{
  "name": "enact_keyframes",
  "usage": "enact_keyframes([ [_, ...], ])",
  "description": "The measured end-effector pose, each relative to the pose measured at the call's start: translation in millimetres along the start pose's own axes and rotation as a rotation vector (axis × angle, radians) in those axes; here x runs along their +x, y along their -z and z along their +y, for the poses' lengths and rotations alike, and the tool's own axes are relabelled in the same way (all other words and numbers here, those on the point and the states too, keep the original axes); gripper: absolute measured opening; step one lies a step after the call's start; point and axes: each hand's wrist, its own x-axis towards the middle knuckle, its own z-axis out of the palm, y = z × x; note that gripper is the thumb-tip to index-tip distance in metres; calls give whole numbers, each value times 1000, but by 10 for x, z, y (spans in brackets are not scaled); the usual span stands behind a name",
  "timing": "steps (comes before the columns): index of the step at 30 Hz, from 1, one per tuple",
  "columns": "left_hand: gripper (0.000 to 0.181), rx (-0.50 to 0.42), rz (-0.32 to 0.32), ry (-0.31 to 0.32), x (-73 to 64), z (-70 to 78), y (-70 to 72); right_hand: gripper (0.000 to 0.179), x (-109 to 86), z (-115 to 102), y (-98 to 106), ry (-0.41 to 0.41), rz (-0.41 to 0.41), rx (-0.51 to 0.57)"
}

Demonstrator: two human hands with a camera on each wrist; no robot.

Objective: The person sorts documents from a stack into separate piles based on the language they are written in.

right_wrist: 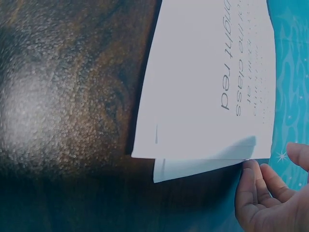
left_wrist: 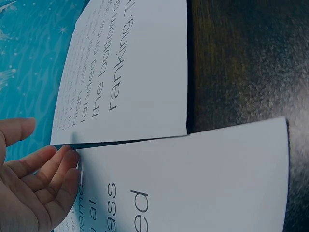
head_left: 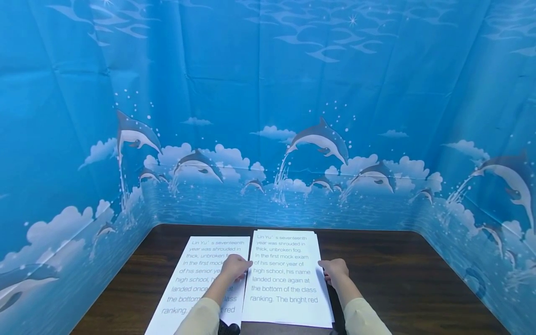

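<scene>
Wooden worktop [head_left: 398, 279], before a blue dolphin curtain [head_left: 226, 97], carries a printed sheet [head_left: 194, 274] and, right of it, a paper stack [head_left: 284, 279]. This stack lies between left hand [head_left: 235, 268] and right hand [head_left: 335, 271], about equally near to both, its long axis running toward the curtain. Fingers [left_wrist: 44, 173] touch its 2 long edges, with thumbs [left_wrist: 18, 130] apart, pinching nothing; at the right edge a lower sheet [right_wrist: 193, 169] sticks out askew.

Behind the dark table [head_left: 398, 279] and on both its sides hangs blue cloth [head_left: 222, 88], printed with dolphins [head_left: 324, 135] and white clouds [head_left: 232, 160].
</scene>
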Motion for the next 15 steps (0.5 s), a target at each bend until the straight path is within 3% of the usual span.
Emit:
enact_keyframes([
  [9,24,-28,-2,19,0,9,-27,44,-21,-5,8,-6,12,2],
  [15,19,-66,13,-12,25,-21,-57,40,-50,-11,21,-4,1,-1],
])
